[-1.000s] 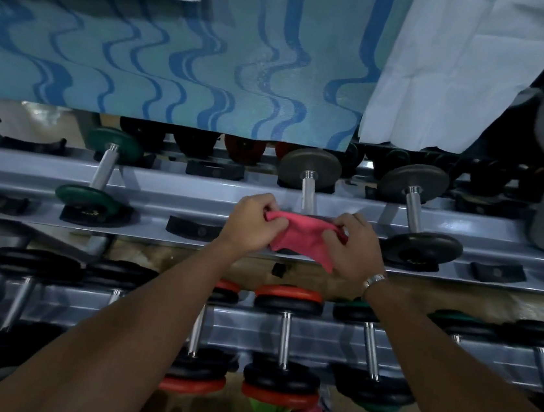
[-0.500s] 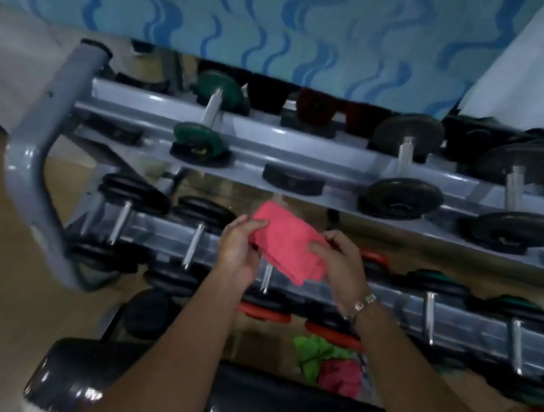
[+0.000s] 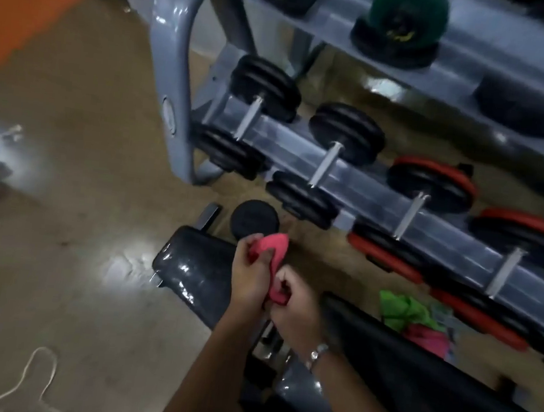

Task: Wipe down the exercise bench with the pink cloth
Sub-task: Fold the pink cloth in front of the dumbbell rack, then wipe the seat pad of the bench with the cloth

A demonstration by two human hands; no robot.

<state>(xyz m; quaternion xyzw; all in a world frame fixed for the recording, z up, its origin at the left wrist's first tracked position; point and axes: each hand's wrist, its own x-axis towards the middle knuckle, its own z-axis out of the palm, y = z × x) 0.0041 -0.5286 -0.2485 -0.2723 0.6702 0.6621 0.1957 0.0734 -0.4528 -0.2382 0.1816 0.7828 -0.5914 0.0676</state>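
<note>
Both hands hold the pink cloth (image 3: 270,251) above the black exercise bench. My left hand (image 3: 250,276) grips the cloth's upper part, and my right hand (image 3: 298,305) pinches its lower end. The cloth is bunched and stretched between them. The bench's small seat pad (image 3: 194,269) lies just left of the hands. Its longer black back pad (image 3: 430,383) runs to the lower right, under my right forearm. The frame is blurred by motion.
A grey dumbbell rack (image 3: 177,69) stands close behind the bench, with black dumbbells (image 3: 335,159) and red-edged ones (image 3: 430,203). Green and pink rags (image 3: 410,318) lie on the floor under it. Tan floor spreads left, with a loose cord (image 3: 30,378).
The view has swung down and left, from the rack to the bench. Both hands have come down with the cloth to just over the seat pad, and the cloth is more bunched.
</note>
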